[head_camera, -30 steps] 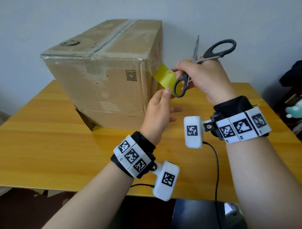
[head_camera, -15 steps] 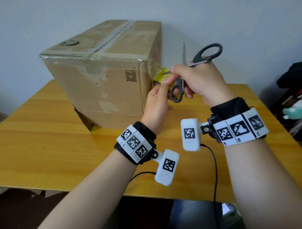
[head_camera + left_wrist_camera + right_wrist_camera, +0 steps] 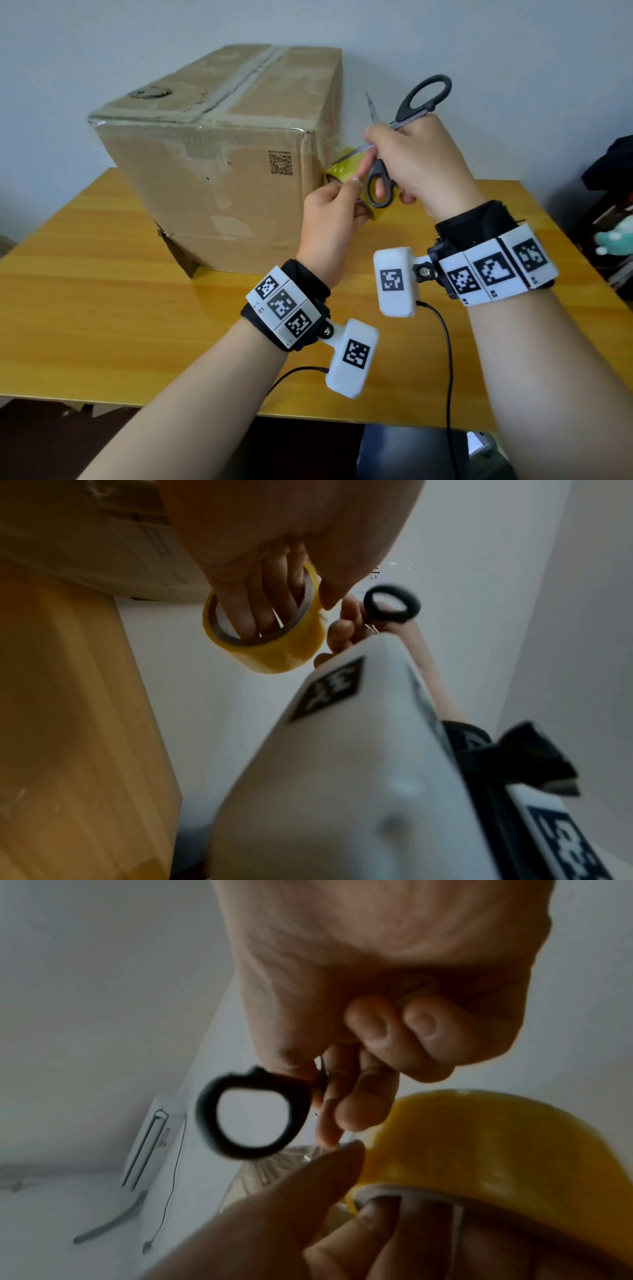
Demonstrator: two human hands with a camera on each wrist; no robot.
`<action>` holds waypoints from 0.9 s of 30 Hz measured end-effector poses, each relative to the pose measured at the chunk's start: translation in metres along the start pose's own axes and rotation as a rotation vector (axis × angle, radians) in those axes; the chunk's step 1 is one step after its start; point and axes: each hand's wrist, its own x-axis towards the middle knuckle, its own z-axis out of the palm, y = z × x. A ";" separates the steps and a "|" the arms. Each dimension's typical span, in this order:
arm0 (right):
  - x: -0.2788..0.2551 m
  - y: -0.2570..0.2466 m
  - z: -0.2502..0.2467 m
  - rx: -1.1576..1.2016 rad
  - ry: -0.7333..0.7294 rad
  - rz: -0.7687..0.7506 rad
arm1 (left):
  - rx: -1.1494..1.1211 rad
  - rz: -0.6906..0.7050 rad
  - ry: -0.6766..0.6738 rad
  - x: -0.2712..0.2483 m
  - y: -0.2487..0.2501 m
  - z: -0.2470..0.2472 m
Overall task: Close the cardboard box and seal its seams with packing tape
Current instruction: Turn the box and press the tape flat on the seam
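Observation:
A closed cardboard box (image 3: 219, 164) with old tape along its top seam stands on the yellow wooden table (image 3: 102, 308). My left hand (image 3: 329, 212) holds a yellow tape roll (image 3: 342, 168) close to the box's right front corner. In the left wrist view its fingers (image 3: 253, 615) go through the roll (image 3: 267, 637) and the thumb lies on the outside. My right hand (image 3: 421, 161) grips black-handled scissors (image 3: 421, 99) with the blades spread, one pointing up and the other reaching toward the tape. In the right wrist view a scissor ring (image 3: 250, 1118) hangs beside the roll (image 3: 496, 1139).
Black cables (image 3: 445, 342) hang from the wrist cameras over the table's near edge. Dark objects and a teal plush toy (image 3: 613, 240) sit off the table's right side. A pale wall stands right behind the box.
Both hands have moved left toward the box's corner. The stretched yellow strip has shortened, so the roll now sits close to the box. The scissors came along with blades spread.

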 end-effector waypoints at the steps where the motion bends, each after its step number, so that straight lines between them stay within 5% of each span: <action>1: 0.000 0.001 0.001 -0.043 0.015 -0.021 | -0.016 -0.006 0.002 0.000 0.001 0.000; 8: 0.000 0.007 0.002 -0.199 0.059 -0.106 | -0.076 -0.032 -0.019 -0.004 0.005 -0.001; 18: 0.001 0.012 0.007 -0.054 0.136 -0.125 | -0.037 -0.017 -0.012 -0.004 0.003 -0.003; 27: -0.001 0.011 0.010 -0.164 -0.032 -0.124 | -0.020 -0.021 -0.032 -0.008 0.006 -0.009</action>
